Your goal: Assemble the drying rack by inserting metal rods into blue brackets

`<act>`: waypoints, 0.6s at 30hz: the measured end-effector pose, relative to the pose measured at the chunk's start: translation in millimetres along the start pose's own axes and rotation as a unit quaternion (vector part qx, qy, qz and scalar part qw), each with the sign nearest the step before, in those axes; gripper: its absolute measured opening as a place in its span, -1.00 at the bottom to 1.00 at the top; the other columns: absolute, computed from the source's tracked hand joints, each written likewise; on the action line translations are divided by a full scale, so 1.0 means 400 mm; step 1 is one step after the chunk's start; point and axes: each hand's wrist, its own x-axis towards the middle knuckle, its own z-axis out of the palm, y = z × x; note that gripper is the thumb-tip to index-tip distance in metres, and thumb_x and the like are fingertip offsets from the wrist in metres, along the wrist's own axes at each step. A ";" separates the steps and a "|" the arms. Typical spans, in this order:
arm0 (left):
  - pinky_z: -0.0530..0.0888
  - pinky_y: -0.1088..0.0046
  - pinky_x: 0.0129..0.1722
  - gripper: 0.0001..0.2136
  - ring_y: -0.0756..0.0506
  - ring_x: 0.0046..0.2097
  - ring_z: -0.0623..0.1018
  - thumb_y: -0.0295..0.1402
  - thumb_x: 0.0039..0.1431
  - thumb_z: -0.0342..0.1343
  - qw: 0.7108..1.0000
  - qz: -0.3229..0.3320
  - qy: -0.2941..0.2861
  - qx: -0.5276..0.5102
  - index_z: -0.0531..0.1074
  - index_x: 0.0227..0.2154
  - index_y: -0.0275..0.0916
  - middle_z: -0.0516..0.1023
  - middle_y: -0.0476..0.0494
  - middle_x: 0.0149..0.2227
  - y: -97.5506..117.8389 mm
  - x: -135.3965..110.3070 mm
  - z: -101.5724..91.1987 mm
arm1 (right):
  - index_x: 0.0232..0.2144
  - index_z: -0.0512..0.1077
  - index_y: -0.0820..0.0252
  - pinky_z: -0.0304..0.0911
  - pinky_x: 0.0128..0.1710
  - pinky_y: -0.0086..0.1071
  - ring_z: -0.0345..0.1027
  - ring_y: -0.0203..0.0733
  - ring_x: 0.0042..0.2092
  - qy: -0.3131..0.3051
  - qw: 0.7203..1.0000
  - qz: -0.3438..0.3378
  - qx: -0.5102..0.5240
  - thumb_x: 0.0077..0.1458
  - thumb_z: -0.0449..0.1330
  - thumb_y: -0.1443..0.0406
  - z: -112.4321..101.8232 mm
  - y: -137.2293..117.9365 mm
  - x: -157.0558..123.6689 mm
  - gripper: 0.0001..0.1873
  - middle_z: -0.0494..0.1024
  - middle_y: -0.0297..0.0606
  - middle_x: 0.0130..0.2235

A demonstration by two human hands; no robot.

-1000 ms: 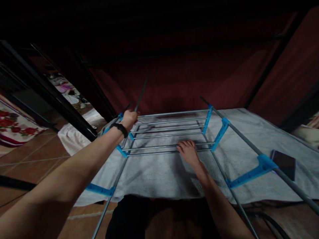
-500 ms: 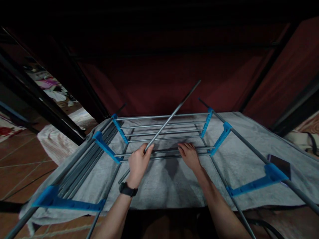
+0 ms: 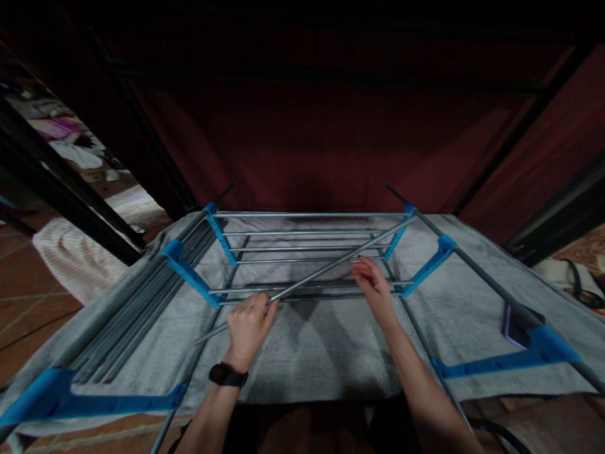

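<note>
My left hand (image 3: pixel 249 328), with a dark watch on its wrist, is closed around a loose grey metal rod (image 3: pixel 321 270). The rod slants up to the right, its far end near the back right blue bracket (image 3: pixel 397 232). My right hand (image 3: pixel 373 285) is open, fingers loosely bent just below the rod, with no clear grip on it. Both hands are over a rack frame (image 3: pixel 312 215) of grey tubes and blue plastic brackets. Several crossbars span its far brackets. The front left bracket (image 3: pixel 118 401) and front right bracket (image 3: pixel 505 358) have no crossbar between them.
Several loose rods (image 3: pixel 146 309) lie bundled at the left on a grey cloth (image 3: pixel 326 359). A phone (image 3: pixel 514 326) rests on the cloth at the right, beside the frame tube. A dark red panel (image 3: pixel 302 145) stands behind. At the left, a striped cloth (image 3: pixel 80 252) covers part of the tiled floor.
The rod has swung down from a steep slant to a flatter one, its far end moving right. My right hand has lifted off the crossbars and shifted slightly right. The view has shifted slightly.
</note>
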 end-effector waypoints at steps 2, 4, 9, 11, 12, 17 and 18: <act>0.23 0.35 -0.35 -0.69 -0.11 -0.40 0.51 -0.20 0.35 0.00 1.000 0.011 0.003 0.013 0.44 -0.48 -0.20 0.53 -0.11 -0.50 -0.019 -0.004 0.007 | 0.11 0.39 -0.05 0.43 0.01 -0.13 0.49 -0.13 -0.09 -0.010 0.996 0.039 0.085 0.11 0.28 0.14 -0.002 -0.012 -0.002 -0.50 0.58 -0.27 -0.05; 0.24 0.35 -0.33 -0.68 -0.11 -0.38 0.52 -0.21 0.36 0.00 1.000 0.026 -0.006 0.013 0.44 -0.50 -0.19 0.53 -0.11 -0.50 -0.028 0.000 0.010 | 0.08 0.41 -0.06 0.45 -0.01 -0.10 0.51 -0.11 -0.10 -0.009 0.985 0.072 0.157 0.07 0.29 0.16 -0.005 -0.025 -0.005 -0.51 0.59 -0.29 -0.08; 0.25 0.34 -0.30 -0.67 -0.12 -0.37 0.52 -0.21 0.37 -0.01 0.999 0.031 -0.022 0.002 0.45 -0.49 -0.20 0.53 -0.11 -0.48 -0.022 0.013 0.018 | -0.02 0.51 0.04 0.47 -0.01 -0.07 0.53 -0.08 -0.08 0.003 0.966 0.114 0.232 0.12 0.21 0.16 -0.020 -0.046 -0.008 -0.64 0.63 -0.23 -0.12; 0.25 0.33 -0.29 -0.68 -0.13 -0.35 0.52 -0.21 0.37 0.00 0.999 0.027 -0.027 -0.002 0.46 -0.48 -0.21 0.53 -0.12 -0.46 -0.020 0.011 0.020 | -0.09 0.54 0.06 0.49 -0.04 -0.12 0.54 -0.10 -0.10 0.012 0.961 0.120 0.250 0.15 0.19 0.15 -0.029 -0.046 -0.008 -0.70 0.64 -0.22 -0.16; 0.25 0.33 -0.29 -0.69 -0.14 -0.34 0.52 -0.21 0.37 0.00 0.999 0.029 -0.030 -0.006 0.46 -0.46 -0.21 0.53 -0.13 -0.45 -0.020 0.008 0.020 | -0.13 0.55 0.08 0.50 -0.06 -0.17 0.54 -0.13 -0.11 0.019 0.958 0.124 0.258 0.16 0.19 0.14 -0.034 -0.044 -0.007 -0.72 0.64 -0.23 -0.17; 0.28 0.30 -0.25 -0.79 -0.16 -0.30 0.51 -0.27 0.32 0.08 0.995 0.067 -0.062 -0.032 0.50 -0.39 -0.21 0.54 -0.15 -0.39 -0.013 -0.005 0.023 | -0.31 0.55 0.12 0.51 -0.24 -0.40 0.54 -0.25 -0.24 0.071 0.948 0.150 0.271 0.11 0.31 0.19 -0.056 -0.018 -0.007 -0.86 0.62 -0.28 -0.29; 0.29 0.31 -0.24 -0.81 -0.16 -0.29 0.50 -0.27 0.32 0.09 0.994 0.074 -0.066 -0.039 0.51 -0.36 -0.21 0.55 -0.15 -0.37 -0.008 -0.006 0.025 | -0.33 0.54 0.12 0.51 -0.26 -0.41 0.54 -0.26 -0.26 0.081 0.946 0.152 0.275 0.10 0.32 0.21 -0.060 -0.013 -0.009 -0.87 0.62 -0.29 -0.32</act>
